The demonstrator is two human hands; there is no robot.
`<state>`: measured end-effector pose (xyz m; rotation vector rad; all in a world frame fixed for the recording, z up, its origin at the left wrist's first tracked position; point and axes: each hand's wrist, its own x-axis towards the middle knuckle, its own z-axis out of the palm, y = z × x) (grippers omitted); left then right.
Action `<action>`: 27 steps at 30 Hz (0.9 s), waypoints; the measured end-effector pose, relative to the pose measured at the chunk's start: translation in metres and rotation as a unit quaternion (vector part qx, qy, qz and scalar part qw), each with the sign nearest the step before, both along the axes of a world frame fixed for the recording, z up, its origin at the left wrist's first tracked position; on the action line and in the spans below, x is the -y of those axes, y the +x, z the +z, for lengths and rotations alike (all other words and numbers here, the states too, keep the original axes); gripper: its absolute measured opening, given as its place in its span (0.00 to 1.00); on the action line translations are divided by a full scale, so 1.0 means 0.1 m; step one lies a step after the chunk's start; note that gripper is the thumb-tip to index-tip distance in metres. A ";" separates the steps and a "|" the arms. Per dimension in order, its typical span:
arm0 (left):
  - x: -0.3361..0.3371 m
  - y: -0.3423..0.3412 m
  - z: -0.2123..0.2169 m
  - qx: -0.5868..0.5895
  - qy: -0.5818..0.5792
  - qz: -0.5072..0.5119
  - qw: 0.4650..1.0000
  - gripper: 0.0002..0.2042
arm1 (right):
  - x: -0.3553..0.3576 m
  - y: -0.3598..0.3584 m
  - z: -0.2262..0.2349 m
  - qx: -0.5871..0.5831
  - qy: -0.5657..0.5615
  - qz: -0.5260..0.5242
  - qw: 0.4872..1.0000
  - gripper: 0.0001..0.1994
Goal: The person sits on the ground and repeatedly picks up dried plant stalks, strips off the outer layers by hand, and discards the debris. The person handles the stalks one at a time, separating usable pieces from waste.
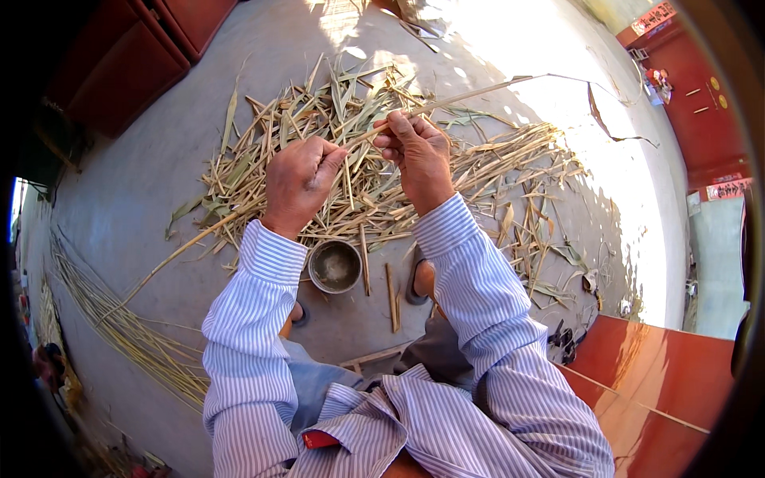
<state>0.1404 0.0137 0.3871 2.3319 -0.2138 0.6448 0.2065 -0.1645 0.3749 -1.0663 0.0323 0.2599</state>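
Observation:
My left hand (299,182) is closed around a long thin bamboo strip (470,96) that runs from the lower left, through both hands, up to the right. My right hand (418,155) pinches the same strip between thumb and fingers just beyond the left hand. Both hands hover above a heap of dry bamboo leaves and shavings (374,171) spread on the grey concrete floor (143,175). Striped shirt sleeves cover both forearms.
A small round metal bowl (335,266) stands on the floor between my feet. Short cut sticks (392,296) lie beside it. A bundle of long thin strips (119,327) lies at the left. Red wooden furniture (135,56) stands at the upper left, a red-brown board (661,382) at the lower right.

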 end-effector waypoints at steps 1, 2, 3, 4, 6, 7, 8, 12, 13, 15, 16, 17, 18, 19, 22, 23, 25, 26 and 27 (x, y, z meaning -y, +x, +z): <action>0.00 0.01 0.00 0.009 0.006 -0.005 1.000 0.09 | 0.01 0.01 -0.01 -0.002 0.002 0.001 1.000 0.11; 0.00 0.02 0.00 0.018 0.012 -0.010 1.000 0.09 | 0.03 0.02 -0.02 -0.004 0.004 0.003 1.000 0.11; -0.01 0.03 0.00 0.028 0.017 -0.014 0.999 0.08 | 0.04 0.03 -0.02 -0.005 0.005 0.005 1.000 0.11; -0.04 0.03 -0.01 0.013 0.009 -0.016 1.000 0.08 | 0.08 0.06 -0.01 -0.001 -0.004 -0.008 1.000 0.11; -0.11 0.02 -0.01 -0.017 -0.006 -0.021 1.000 0.08 | 0.22 0.13 0.03 0.007 -0.023 -0.035 0.999 0.12; -0.16 -0.01 0.01 -0.038 -0.011 -0.019 0.999 0.08 | 0.30 0.18 0.03 0.008 -0.038 -0.053 0.998 0.13; -0.21 -0.05 0.02 -0.059 -0.017 -0.018 0.998 0.08 | 0.36 0.23 0.00 0.007 -0.054 -0.049 0.997 0.13; -0.13 -0.03 -0.01 0.003 0.008 -0.014 1.000 0.08 | 0.27 0.17 -0.01 0.016 -0.061 -0.021 0.998 0.11; -0.09 -0.01 0.01 0.022 0.020 -0.008 1.000 0.08 | 0.21 0.10 0.04 0.009 -0.058 -0.004 0.998 0.11; 0.00 0.04 0.08 0.064 0.044 0.003 0.997 0.08 | 0.09 0.01 0.07 0.020 -0.038 0.046 0.998 0.11; 0.02 0.06 0.07 0.063 0.051 0.010 0.997 0.08 | 0.08 0.01 0.09 0.016 -0.034 0.042 0.998 0.11; 0.02 0.07 0.06 0.059 0.042 0.010 0.997 0.08 | 0.07 0.00 0.09 0.012 -0.029 0.038 0.999 0.11; 0.04 0.06 0.06 0.016 0.018 0.019 1.000 0.07 | 0.08 0.02 0.08 0.016 -0.034 0.050 0.998 0.11; 0.04 0.04 0.07 -0.028 -0.027 0.038 0.999 0.07 | 0.07 0.04 0.06 0.021 -0.040 0.060 0.997 0.12; -0.07 0.08 -0.09 -0.134 -0.183 0.002 0.974 0.08 | 0.05 0.07 -0.08 0.092 0.009 0.084 0.992 0.11; -0.08 0.08 -0.10 -0.167 -0.237 -0.014 0.957 0.09 | 0.06 0.07 -0.10 0.112 0.026 0.092 0.989 0.11; -0.05 0.09 -0.08 -0.206 -0.289 -0.042 0.934 0.11 | 0.07 0.08 -0.08 0.143 0.051 0.090 0.984 0.10; -0.06 0.07 -0.04 -0.217 -0.300 -0.042 0.928 0.11 | 0.06 0.09 -0.07 0.141 0.067 0.103 0.982 0.11; -0.05 0.06 0.00 -0.229 -0.312 -0.041 0.921 0.12 | 0.06 0.09 -0.07 0.161 0.076 0.106 0.978 0.11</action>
